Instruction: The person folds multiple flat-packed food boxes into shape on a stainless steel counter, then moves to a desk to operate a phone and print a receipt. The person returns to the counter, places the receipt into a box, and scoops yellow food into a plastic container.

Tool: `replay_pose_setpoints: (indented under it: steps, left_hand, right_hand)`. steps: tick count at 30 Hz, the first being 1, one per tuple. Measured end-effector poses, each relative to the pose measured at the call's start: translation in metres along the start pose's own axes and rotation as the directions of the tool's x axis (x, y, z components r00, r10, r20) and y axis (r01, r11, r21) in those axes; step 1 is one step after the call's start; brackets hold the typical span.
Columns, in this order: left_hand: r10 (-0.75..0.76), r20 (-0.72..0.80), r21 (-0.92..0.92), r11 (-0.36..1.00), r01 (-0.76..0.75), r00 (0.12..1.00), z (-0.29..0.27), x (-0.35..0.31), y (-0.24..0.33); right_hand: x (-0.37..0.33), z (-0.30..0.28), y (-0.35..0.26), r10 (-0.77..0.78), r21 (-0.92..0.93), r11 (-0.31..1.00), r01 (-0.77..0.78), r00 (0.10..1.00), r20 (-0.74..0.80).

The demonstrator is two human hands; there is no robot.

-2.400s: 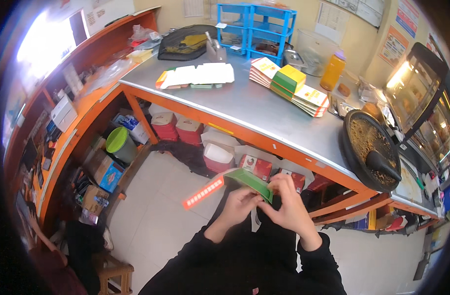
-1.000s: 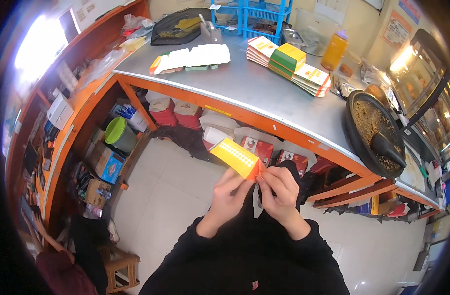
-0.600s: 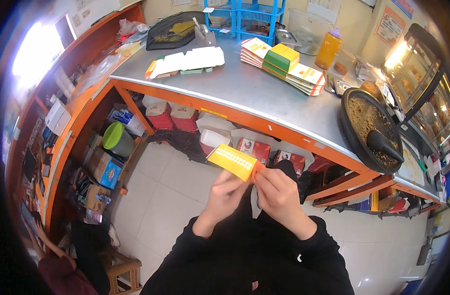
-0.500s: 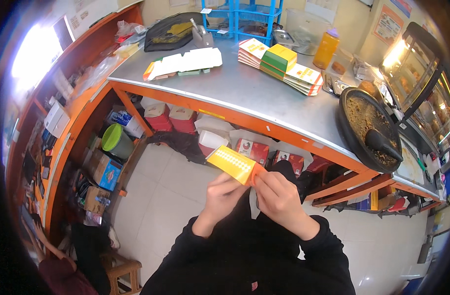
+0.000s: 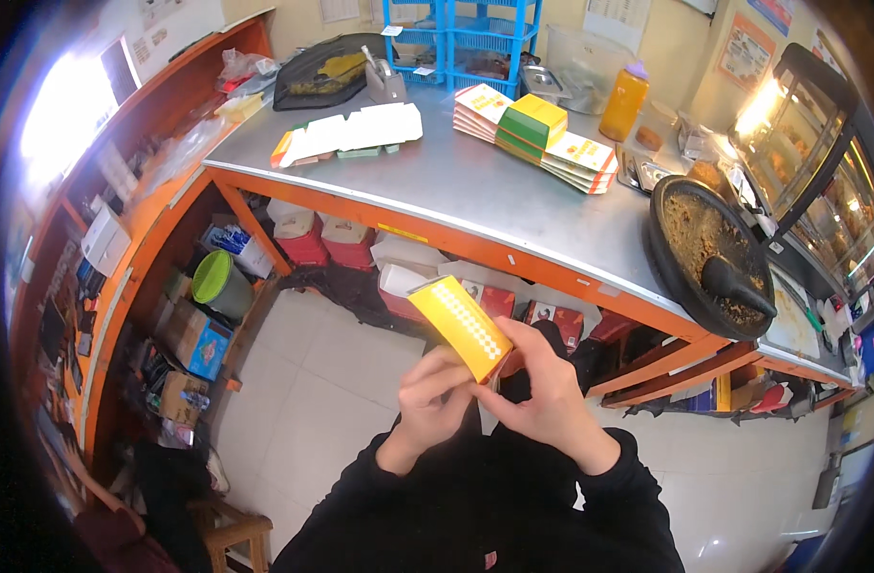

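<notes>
A small yellow carton box with a white checkered pattern is held in front of my body, tilted, below the front edge of the table. My left hand grips its near lower end with curled fingers. My right hand has its thumb and fingers around the right end. The box's underside is hidden. On the steel-topped table, a yellow and green box rests on a stack of flat printed cartons. More cartons, white side up, lie to the left.
A stone mortar with a pestle stands at the table's right end, near a lit glass display case. A yellow squeeze bottle and blue rack are behind. Red boxes sit underneath. Someone sits at lower left.
The box has turned so its checkered face shows more fully, and its orange end flap is no longer visible. My right hand's fingers have opened wider around the end.
</notes>
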State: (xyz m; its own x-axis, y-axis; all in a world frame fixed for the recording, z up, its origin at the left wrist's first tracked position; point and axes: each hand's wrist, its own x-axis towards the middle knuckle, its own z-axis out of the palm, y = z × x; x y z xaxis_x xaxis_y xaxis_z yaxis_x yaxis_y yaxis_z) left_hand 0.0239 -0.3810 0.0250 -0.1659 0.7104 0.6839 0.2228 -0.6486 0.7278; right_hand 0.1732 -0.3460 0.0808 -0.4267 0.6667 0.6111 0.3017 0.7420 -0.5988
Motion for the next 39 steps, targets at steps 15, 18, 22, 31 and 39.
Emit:
replay_pose_setpoints:
  steps: [15,18,22,31,39]
  left_hand:
    - [-0.39,0.162,-0.433,0.797,0.421,0.906,0.001,-0.006,-0.007]
    - [-0.387,0.15,-0.469,0.782,0.41,0.91,0.001,-0.007,-0.012]
    - [-0.401,0.147,-0.546,0.729,0.412,0.904,0.0,-0.007,-0.015]
    - [-0.319,0.164,-0.191,0.918,0.347,0.934,0.028,-0.018,-0.019]
    - [-0.496,-0.156,-0.494,0.788,0.368,0.854,0.03,-0.012,-0.031]
  right_hand:
    - [0.011,0.007,0.005,-0.188,-0.295,0.931,0.217,0.974,0.126]
    - [0.015,0.007,0.005,-0.221,-0.303,0.92,0.248,0.968,0.123]
    - [0.016,0.009,0.001,-0.205,-0.371,0.897,0.242,0.969,0.135]
    - [0.026,0.03,0.025,-0.01,-0.564,0.806,0.179,0.957,0.289]
    - [0.03,0.01,0.02,-0.127,0.042,0.992,0.121,0.951,0.283]
